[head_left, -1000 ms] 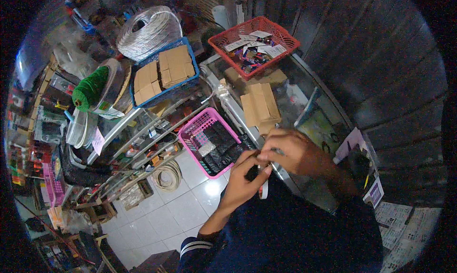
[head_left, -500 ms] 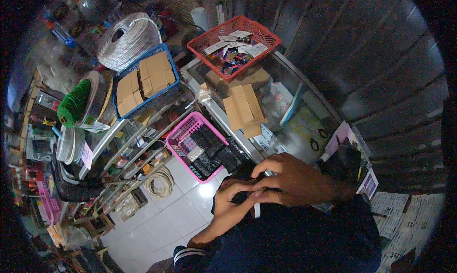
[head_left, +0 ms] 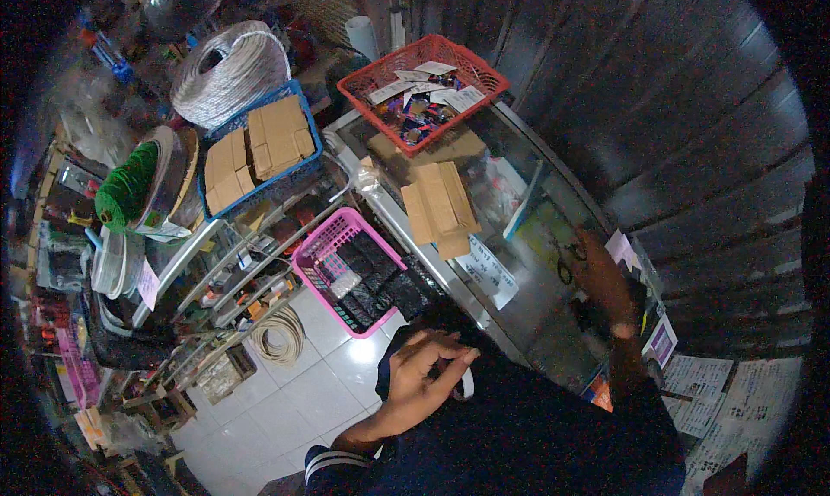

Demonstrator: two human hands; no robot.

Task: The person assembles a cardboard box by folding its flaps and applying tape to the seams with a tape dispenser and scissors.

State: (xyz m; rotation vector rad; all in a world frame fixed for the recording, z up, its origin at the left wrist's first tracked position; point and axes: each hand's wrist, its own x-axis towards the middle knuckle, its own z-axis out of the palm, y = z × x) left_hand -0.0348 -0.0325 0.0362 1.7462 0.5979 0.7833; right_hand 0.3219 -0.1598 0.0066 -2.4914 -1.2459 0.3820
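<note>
My left hand [head_left: 417,377] is closed in front of my dark clothing, thumb and fingers curled together. A white curved band [head_left: 468,384] shows beside its fingertips; what the hand holds is mostly hidden. Over the glass-topped counter [head_left: 543,319], my right hand [head_left: 609,280] reaches out, dark and blurred. Its fingertips are beside two black loops [head_left: 565,274] that look like scissor handles, lying on the glass; whether they touch cannot be made out. An open brown cardboard box [head_left: 443,209] stands on the counter, with a white written label [head_left: 486,271] beside it.
A red basket [head_left: 372,107] of carded packets stands at the counter's far end. Below left is a pink basket [head_left: 313,281] with black-wrapped packages. Farther left, a blue basket [head_left: 319,141] holds cardboard, near a white rope coil [head_left: 259,72] and green twine [head_left: 125,185]. Corrugated wall borders the right.
My right hand has left my left hand and moved right, out over the counter to the black loops. My left hand stays closed in nearly the same place.
</note>
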